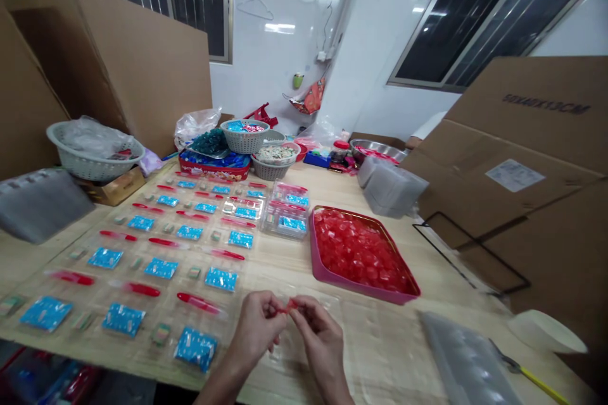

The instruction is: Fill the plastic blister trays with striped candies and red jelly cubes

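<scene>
My left hand point(258, 327) and my right hand point(319, 334) meet at the near edge of the wooden table point(441, 278). Both pinch one small red piece point(289, 307) between their fingertips, above a clear plastic blister tray point(304, 329). Right behind them stands a pink tray point(332, 275) full of red pieces. To the left lie several clear blister packs point(156, 247), each holding blue packets point(123, 318) and red pen-like items point(198, 302).
Large cardboard boxes stand at the left point(118, 57) and the right point(532, 158). White baskets point(95, 152), a red tin point(213, 168) and a steel bowl point(377, 150) sit at the table's far side. A stack of clear trays point(468, 361) and a white bowl point(544, 332) lie near right.
</scene>
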Demonstrator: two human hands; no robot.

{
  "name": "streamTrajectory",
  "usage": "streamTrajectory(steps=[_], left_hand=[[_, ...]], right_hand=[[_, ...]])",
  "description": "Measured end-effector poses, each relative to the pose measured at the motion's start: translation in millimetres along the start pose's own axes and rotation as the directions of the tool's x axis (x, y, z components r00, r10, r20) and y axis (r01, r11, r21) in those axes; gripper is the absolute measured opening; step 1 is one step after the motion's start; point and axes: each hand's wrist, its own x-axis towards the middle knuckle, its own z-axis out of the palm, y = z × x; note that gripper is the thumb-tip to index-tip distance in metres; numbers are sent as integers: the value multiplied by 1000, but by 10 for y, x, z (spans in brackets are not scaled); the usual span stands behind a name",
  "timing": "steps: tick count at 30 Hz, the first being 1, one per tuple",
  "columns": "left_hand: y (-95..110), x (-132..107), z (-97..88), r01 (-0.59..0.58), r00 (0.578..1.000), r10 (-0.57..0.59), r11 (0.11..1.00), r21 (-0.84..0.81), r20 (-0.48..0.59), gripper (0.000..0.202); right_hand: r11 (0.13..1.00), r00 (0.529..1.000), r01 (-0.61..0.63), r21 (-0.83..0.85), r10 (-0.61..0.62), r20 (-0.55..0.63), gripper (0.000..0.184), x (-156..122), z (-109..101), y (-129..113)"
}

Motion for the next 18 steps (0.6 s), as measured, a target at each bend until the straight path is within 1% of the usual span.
streamTrajectory(steps=[3,4,6,8,10,11,12,13,14,15,16,18], left_hand=[[21,-66,76,-108,988,96,989,-96,-124,11],[22,-95,97,-159,977,143,983,-93,-159,14],[19,-161,119,-284,940,278,959,2,-197,17],[5,-231,109,-421,875,444,894,152,-191,18],[-25,-292,76,-551,791,597,790,270,-132,18],[-48,-314,55,-597,755,650,738,314,-92,18],[-77,-328,35,-622,731,680,698,355,-57,17],[-111,-331,17,-622,726,687,676,396,-33,17],[-150,-324,2,-603,737,676,669,434,-18,16],[-191,-309,-8,-570,759,651,674,470,-13,16],[-234,-287,-14,-532,784,620,681,503,-10,16],[-314,-236,-12,-473,826,564,685,554,7,15]], right_hand=[[984,987,-126,125,137,-84,16,35,84,-25],[975,980,-154,160,171,-103,18,38,111,-26],[954,967,-201,224,230,-109,21,43,144,-8],[936,956,-231,265,270,-120,23,73,125,35],[932,940,-225,285,285,-189,25,151,42,96],[935,933,-213,283,280,-224,26,208,-16,127],[941,934,-205,270,271,-233,26,271,-78,155],[948,946,-207,240,256,-196,27,337,-134,179],[959,965,-211,191,236,-119,27,400,-180,196],[972,978,-206,118,209,-20,26,457,-210,208],[982,980,-185,27,183,78,24,503,-223,213],[981,966,-98,-167,134,219,16,562,-201,210]])
